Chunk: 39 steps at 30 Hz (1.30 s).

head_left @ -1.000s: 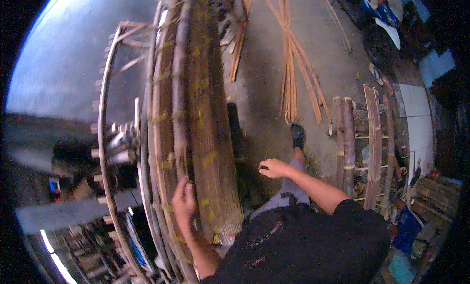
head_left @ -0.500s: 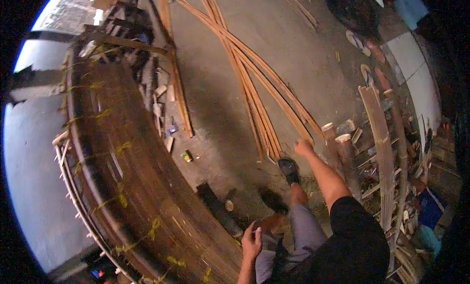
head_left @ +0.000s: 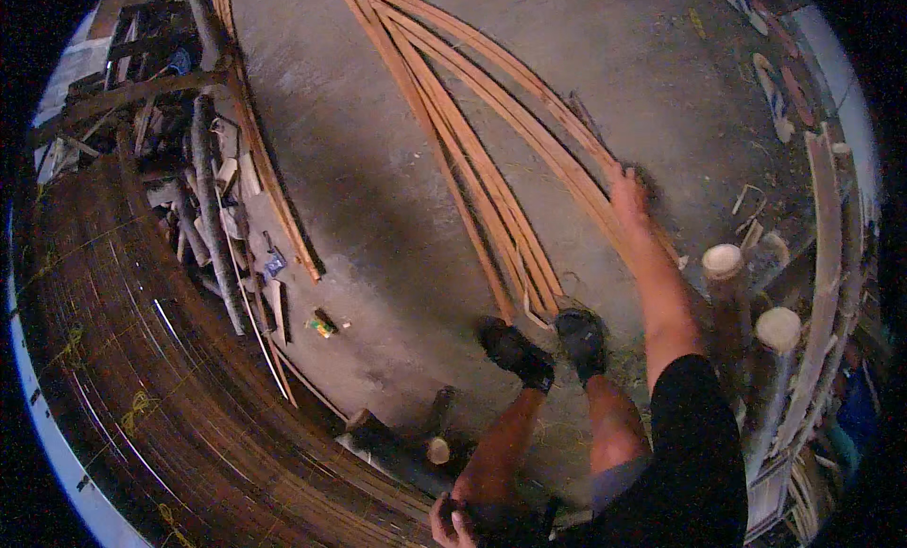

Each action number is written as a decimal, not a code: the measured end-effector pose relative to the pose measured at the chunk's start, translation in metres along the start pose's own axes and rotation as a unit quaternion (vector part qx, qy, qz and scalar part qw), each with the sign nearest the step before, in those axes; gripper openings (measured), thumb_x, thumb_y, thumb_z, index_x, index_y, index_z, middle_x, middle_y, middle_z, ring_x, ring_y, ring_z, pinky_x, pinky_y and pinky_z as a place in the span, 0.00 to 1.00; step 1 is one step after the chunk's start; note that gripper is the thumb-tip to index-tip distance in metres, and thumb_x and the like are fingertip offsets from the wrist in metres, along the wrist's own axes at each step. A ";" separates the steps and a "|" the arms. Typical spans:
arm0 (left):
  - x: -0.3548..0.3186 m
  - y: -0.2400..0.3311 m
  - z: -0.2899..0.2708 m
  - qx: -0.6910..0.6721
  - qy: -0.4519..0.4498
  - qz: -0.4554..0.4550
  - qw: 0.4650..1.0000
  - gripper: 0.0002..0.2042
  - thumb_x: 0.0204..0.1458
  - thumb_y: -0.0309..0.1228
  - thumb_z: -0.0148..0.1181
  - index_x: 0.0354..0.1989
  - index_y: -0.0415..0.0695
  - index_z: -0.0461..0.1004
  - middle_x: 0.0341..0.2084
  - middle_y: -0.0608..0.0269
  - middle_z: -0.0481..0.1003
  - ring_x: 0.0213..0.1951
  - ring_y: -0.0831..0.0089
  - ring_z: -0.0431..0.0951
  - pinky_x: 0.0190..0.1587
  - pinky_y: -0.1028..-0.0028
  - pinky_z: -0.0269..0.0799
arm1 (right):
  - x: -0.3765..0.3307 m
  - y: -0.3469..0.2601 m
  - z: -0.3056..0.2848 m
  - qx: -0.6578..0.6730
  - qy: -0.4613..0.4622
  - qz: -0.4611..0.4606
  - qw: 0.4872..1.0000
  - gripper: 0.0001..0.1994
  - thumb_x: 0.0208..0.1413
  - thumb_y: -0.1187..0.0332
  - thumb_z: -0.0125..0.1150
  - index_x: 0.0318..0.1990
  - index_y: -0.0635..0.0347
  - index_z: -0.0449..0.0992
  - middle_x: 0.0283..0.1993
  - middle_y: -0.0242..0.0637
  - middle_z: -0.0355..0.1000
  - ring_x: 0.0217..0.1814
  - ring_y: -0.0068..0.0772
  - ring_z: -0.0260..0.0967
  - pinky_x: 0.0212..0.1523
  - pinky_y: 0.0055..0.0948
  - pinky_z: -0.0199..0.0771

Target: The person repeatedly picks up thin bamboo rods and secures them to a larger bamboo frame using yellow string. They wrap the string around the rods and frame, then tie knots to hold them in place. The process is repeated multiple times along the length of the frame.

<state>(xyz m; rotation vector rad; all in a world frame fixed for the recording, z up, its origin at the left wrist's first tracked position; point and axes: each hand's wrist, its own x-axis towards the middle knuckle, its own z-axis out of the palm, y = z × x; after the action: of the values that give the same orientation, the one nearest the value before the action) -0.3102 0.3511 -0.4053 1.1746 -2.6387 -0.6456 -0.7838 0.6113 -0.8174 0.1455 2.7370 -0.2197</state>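
Since the frame half a second earlier, the right hand [head_left: 630,196] has advanced outward from the near ends of the strips [head_left: 487,208], and the left shoe [head_left: 515,350] has come forward to stand just beside the right shoe [head_left: 580,340]. The view has swung, so that more of the floor [head_left: 378,170] shows. Largest item: the floor, grey and stained. Next, the dark brown slatted panel [head_left: 179,387], filling the lower left, with yellow ties across it. The strips, long and brown, lie on the floor ahead of the shoes, fanning from a crossing at the top, their near ends close to the toes. Two posts [head_left: 724,262] with pale cut ends stand right of the forearm; scrap wood [head_left: 227,170] lies beyond the panel. The right hand is down at the outermost strip on the right, apparently touching it; whether the fingers pinch it cannot be told. The left hand [head_left: 451,526], cut by the lower edge near the panel, has thumb and fingers slightly parted, nothing visible between. Smallest: a green-and-yellow packet [head_left: 321,329] on the floor.
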 end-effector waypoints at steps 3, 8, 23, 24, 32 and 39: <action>-0.009 -0.053 0.019 0.041 0.052 0.139 0.988 0.21 0.64 0.42 0.42 0.49 0.38 0.74 0.41 0.45 0.75 0.43 0.55 0.74 0.47 0.58 0.71 | 0.009 0.040 0.011 0.016 0.094 -0.035 0.995 0.15 0.57 0.69 0.51 0.52 0.58 0.65 0.46 0.56 0.66 0.48 0.61 0.67 0.45 0.52 0.70; 0.074 0.100 -0.019 -0.180 -0.166 -0.200 0.949 0.21 0.63 0.44 0.45 0.49 0.39 0.74 0.41 0.48 0.76 0.48 0.55 0.74 0.51 0.59 0.69 | -0.049 -0.010 -0.053 0.176 0.074 -0.075 0.979 0.13 0.57 0.64 0.49 0.41 0.65 0.71 0.41 0.59 0.69 0.42 0.63 0.68 0.41 0.48 0.69; 0.263 0.228 -0.225 -0.404 -0.108 -0.044 0.907 0.18 0.63 0.39 0.45 0.50 0.35 0.70 0.40 0.56 0.74 0.39 0.70 0.74 0.45 0.70 0.70 | -0.522 -0.300 -0.474 0.503 -0.111 -0.273 0.813 0.13 0.65 0.62 0.45 0.36 0.63 0.69 0.31 0.40 0.68 0.33 0.36 0.67 0.34 0.34 0.67; 0.264 0.235 -0.261 -0.445 -0.106 -0.065 0.887 0.17 0.63 0.38 0.45 0.48 0.35 0.71 0.37 0.58 0.74 0.36 0.72 0.74 0.43 0.71 0.70 | -0.542 -0.310 -0.480 0.517 -0.151 -0.298 0.788 0.13 0.65 0.61 0.44 0.37 0.62 0.69 0.32 0.39 0.69 0.33 0.35 0.67 0.36 0.34 0.67; 0.121 0.175 -0.507 -0.255 0.132 -0.104 0.952 0.12 0.61 0.33 0.49 0.38 0.35 0.74 0.24 0.60 0.73 0.29 0.77 0.71 0.34 0.75 0.68 | -0.587 -0.468 -0.527 0.614 -0.327 -0.447 0.562 0.18 0.69 0.56 0.35 0.45 0.60 0.69 0.36 0.34 0.70 0.37 0.24 0.69 0.40 0.29 0.71; -0.113 0.067 -0.613 -0.085 0.103 -0.416 0.900 0.24 0.60 0.50 0.47 0.49 0.41 0.75 0.46 0.51 0.76 0.51 0.55 0.73 0.54 0.60 0.67 | -0.642 -0.662 -0.680 0.600 -0.575 -0.350 0.431 0.31 0.62 0.38 0.30 0.58 0.53 0.60 0.46 0.35 0.73 0.46 0.31 0.71 0.46 0.38 0.72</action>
<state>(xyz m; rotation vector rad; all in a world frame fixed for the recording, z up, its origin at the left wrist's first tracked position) -0.0745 0.2815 0.1714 2.1660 -1.7763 -0.7841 -0.5348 0.0332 0.1401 -0.5765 0.6530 -1.6732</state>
